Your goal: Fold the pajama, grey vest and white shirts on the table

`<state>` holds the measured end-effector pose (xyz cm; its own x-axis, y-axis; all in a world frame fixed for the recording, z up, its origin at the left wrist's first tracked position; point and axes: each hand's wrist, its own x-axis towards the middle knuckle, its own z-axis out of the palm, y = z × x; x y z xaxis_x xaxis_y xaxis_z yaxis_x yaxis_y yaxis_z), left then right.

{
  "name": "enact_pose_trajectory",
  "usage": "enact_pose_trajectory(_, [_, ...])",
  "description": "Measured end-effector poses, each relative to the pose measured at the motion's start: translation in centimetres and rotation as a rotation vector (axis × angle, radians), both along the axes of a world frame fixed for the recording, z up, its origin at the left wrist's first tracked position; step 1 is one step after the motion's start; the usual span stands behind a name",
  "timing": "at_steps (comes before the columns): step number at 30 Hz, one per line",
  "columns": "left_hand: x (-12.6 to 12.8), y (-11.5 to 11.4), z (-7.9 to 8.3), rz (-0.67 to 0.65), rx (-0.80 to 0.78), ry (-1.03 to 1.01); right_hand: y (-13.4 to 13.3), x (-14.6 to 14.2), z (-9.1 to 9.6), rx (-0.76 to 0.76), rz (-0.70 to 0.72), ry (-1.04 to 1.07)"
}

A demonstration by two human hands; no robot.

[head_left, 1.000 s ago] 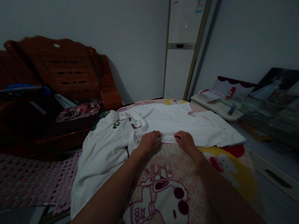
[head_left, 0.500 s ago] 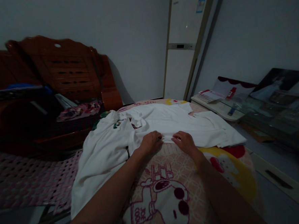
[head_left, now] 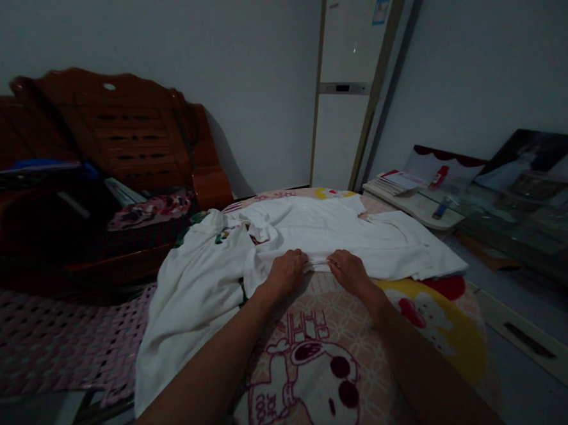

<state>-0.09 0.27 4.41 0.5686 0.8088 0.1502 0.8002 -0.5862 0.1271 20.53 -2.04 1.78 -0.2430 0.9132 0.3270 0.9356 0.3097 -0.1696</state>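
A white T-shirt (head_left: 320,220) lies spread sideways over a round table covered with a pink cartoon-print cloth (head_left: 364,355). Its sleeve and neck side point to the right. My left hand (head_left: 288,270) is closed on the shirt's near edge, fingers curled into the fabric. A short way to the right, my right hand (head_left: 348,269) pinches the same edge. Between the two hands the cloth shows small folds. To the left, a second heap of white fabric (head_left: 192,288) with a dark green print hangs over the table's side.
A carved wooden bench (head_left: 129,132) holding clothes stands at the back left, with a pink woven seat (head_left: 61,341) nearer. A tall white cabinet unit (head_left: 341,132) is against the wall. On the right, a glass-topped stand (head_left: 500,206) carries papers and a framed picture.
My hands stay at nearly the same spot on the shirt's near edge. Their fingers have shifted slightly, and the shirt lies almost unchanged.
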Motion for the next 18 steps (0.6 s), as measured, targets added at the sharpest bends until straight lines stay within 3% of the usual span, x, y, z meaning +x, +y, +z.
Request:
enact_pose_trajectory(8, [-0.3,-0.5,0.6,0.009,0.05,-0.055,0.3,0.3,-0.3,0.096,-0.092,0.194])
enact_pose_trajectory(13, [-2.0,0.4,1.6,0.076,0.002,-0.027,0.2,0.3,0.5,0.053,-0.079,0.337])
enact_pose_trajectory(15, [-2.8,0.6,2.2,0.0,-0.059,-0.047,-0.1,0.5,1.4,-0.026,-0.057,0.424])
enact_pose_trajectory(18, [-3.9,0.5,3.3,-0.227,-0.271,-0.147,-1.0,1.3,3.2,-0.265,0.048,0.595])
